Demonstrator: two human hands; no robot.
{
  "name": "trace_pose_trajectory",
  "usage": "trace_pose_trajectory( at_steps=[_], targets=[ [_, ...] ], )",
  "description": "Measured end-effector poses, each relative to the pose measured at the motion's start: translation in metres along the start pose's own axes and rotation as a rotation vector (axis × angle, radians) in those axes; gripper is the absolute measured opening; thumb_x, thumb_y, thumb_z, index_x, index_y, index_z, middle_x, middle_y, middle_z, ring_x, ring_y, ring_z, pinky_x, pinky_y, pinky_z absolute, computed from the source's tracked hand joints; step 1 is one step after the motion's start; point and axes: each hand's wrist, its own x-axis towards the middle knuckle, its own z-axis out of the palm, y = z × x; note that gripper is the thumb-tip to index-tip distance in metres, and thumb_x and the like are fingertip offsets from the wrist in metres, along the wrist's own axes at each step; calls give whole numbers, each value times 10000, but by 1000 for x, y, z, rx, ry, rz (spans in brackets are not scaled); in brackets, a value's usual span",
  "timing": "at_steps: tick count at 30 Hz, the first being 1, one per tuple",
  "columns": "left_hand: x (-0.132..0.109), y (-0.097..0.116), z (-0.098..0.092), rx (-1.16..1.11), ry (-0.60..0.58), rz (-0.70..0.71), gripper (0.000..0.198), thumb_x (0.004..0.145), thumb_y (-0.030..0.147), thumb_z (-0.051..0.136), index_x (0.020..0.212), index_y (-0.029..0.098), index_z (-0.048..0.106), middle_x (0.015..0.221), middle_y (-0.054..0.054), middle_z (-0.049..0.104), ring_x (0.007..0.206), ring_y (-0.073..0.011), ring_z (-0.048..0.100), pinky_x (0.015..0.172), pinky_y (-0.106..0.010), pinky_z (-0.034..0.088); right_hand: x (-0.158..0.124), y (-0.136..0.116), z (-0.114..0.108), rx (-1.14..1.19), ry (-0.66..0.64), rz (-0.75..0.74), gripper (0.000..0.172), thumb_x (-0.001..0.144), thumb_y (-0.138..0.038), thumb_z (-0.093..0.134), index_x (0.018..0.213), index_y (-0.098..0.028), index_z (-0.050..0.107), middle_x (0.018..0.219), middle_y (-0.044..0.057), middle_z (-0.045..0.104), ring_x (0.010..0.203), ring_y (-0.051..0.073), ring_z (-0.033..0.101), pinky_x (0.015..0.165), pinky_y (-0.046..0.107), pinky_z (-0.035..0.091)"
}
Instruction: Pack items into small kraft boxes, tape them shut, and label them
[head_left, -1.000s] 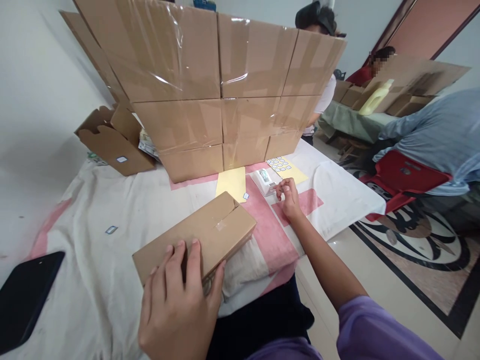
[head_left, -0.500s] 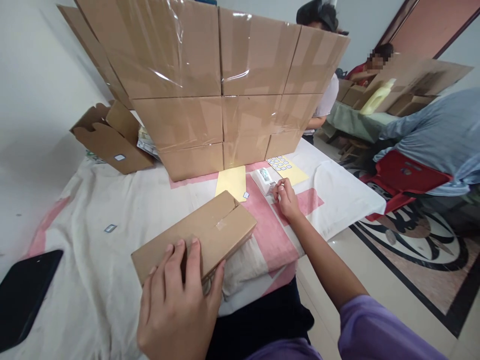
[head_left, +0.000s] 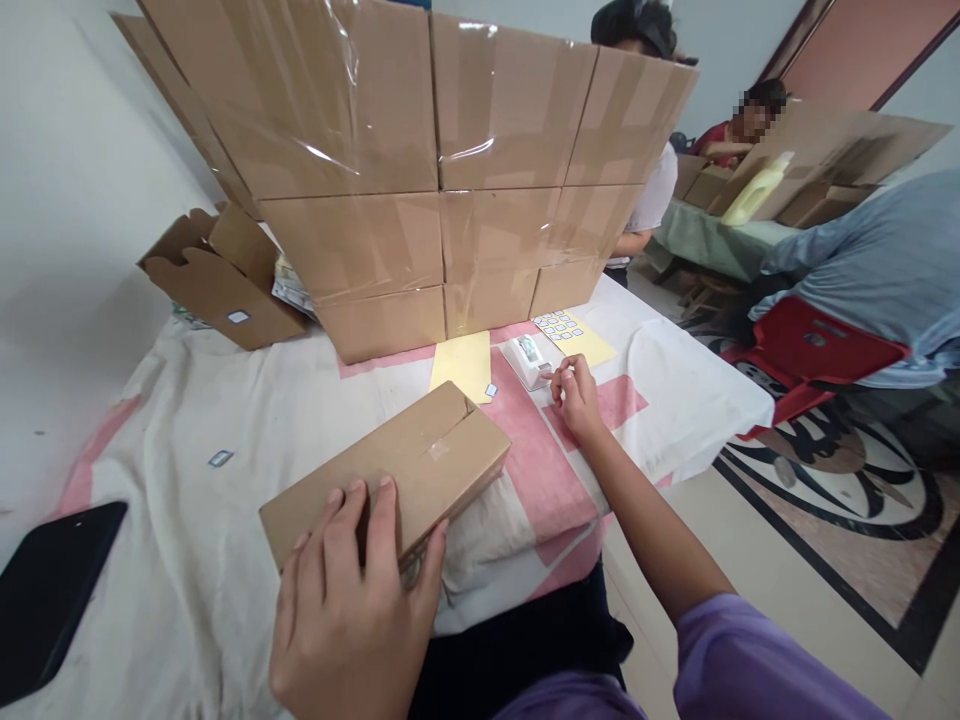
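Observation:
My left hand (head_left: 360, 600) grips the near side of a closed brown cardboard box (head_left: 405, 460), fingers over its top and thumb along its side. The box lies flat, with a piece of clear tape near its right end. My right hand (head_left: 576, 395) is curled with fingertips pinched at the right edge of a small white object (head_left: 527, 358) with a greenish panel. What those fingertips hold, if anything, is too small to make out. Beside that object lie a plain yellow sheet (head_left: 465, 362) with a small blue-edged sticker (head_left: 490, 390) at its corner, and a yellow sticker sheet (head_left: 581, 340).
A wall of taped cartons (head_left: 352, 235) stands across the table's back. An open carton (head_left: 225, 290) is at the left, a black phone (head_left: 56, 590) at the near left, and a loose sticker (head_left: 221, 459) on the cloth. People sit beyond, one on a red chair (head_left: 821, 345).
My right hand's fingers have shifted slightly at the white object's edge. The left hand still grips the cardboard box; the view has moved a little.

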Motion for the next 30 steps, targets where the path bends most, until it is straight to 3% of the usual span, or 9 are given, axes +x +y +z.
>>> trace_pose_trajectory(
  at_steps=[5, 16, 30],
  targets=[
    [0, -1, 0, -4, -4, 3, 666, 839, 528, 707, 1349, 110, 613, 1294, -181, 679, 1076, -382, 677, 871, -465, 509, 0, 0, 0, -33, 10, 47, 179, 1031, -431, 402, 958, -267, 410, 546, -91, 443, 511, 167, 395, 860, 447, 549],
    [-2, -1, 0, 1, -7, -4, 661, 837, 525, 711, 1351, 120, 610, 1303, -171, 679, 1102, -376, 672, 883, -455, 505, -1, -8, 2, 154, 16, 21, 134, 1019, -392, 438, 964, -273, 410, 552, -110, 449, 471, 145, 352, 925, 461, 542],
    [-2, -1, 1, 15, -9, 2, 695, 816, 544, 719, 1368, 141, 593, 1309, -165, 681, 1073, -368, 679, 856, -446, 503, -1, -8, 0, 76, 5, 53, 185, 1015, -446, 445, 960, -274, 404, 538, -112, 438, 460, 146, 360, 956, 494, 534]
  ],
)
